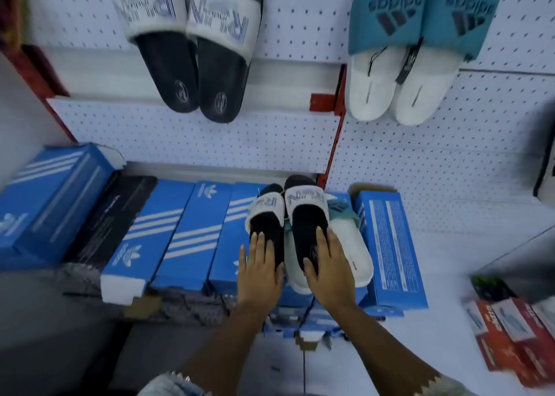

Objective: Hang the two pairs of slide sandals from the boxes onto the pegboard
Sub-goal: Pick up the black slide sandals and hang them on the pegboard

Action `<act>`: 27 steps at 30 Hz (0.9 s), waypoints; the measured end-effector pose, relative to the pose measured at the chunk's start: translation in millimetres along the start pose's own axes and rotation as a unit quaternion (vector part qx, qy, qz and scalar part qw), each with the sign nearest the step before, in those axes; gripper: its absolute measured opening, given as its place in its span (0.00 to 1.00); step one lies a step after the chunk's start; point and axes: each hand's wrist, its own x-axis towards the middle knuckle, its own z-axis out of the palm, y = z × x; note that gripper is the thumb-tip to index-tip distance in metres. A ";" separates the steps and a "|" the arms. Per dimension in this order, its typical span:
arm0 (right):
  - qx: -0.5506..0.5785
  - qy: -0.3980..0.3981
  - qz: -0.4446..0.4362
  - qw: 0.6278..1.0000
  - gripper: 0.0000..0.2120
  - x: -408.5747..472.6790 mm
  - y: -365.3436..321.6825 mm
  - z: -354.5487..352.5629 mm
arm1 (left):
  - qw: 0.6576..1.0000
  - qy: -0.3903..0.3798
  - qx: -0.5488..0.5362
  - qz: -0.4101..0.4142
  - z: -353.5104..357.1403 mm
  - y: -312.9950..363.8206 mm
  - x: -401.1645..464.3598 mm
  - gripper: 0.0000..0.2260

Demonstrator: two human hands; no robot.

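I had both hands down on the black-and-white pair sitting on the row of blue boxes (177, 230). My left hand (259, 271) lay flat over the heel end of the left black slide (265, 221), fingers spread and extended, palm pressing on the footbed; not a closed grasp that I could see. My right hand (329, 271) covered the heel of the right black slide (306, 212), fingers forward along the footbed and thumb at its inner edge, looked like a loose grasp, but whether it really pinched the sole I could not tell.

Both slides had white straps with blue lettering, toes pointing toward the pegboard (435, 161). The right one rested on top of a white slide with a teal strap (353, 245), which lay in an open box just left of an upright blue box side (390, 245) with printed text.

On the pegboard above, a matching black pair with white straps (192, 50) hung heels down, left side. A teal-strap white pair (402, 50) hung to the right, across the red divider (333, 143). A black box (114, 215) sat among the blue ones at left. Red-and-white boxes (510, 335) lay at lower right, blurred. Frame was motion-smeared overall.
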 end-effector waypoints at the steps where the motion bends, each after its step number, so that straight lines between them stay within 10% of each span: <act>1: 0.011 -0.018 0.020 1.000 0.32 0.5 3.4 3.8 | 0.999 -0.035 0.003 -0.024 8.5 -5.1 -0.6 0.26; 5: 0.069 -0.095 0.121 0.986 0.35 4.2 17.0 10.4 | 0.961 -0.108 -0.182 -0.177 18.0 -16.0 0.0 0.33; 10: 0.194 -0.115 0.227 0.947 0.36 21.4 32.3 12.9 | 0.792 -0.131 -0.452 -0.389 21.1 -27.8 18.4 0.23; 16: 0.424 -0.156 0.395 0.800 0.12 41.7 33.0 7.3 | 0.622 -0.214 -0.606 -0.448 9.2 -45.0 29.7 0.08; 27: 0.527 -0.273 0.359 0.720 0.12 30.5 4.7 -21.8 | 0.598 -0.100 -0.664 -0.437 -30.9 -64.1 0.3 0.17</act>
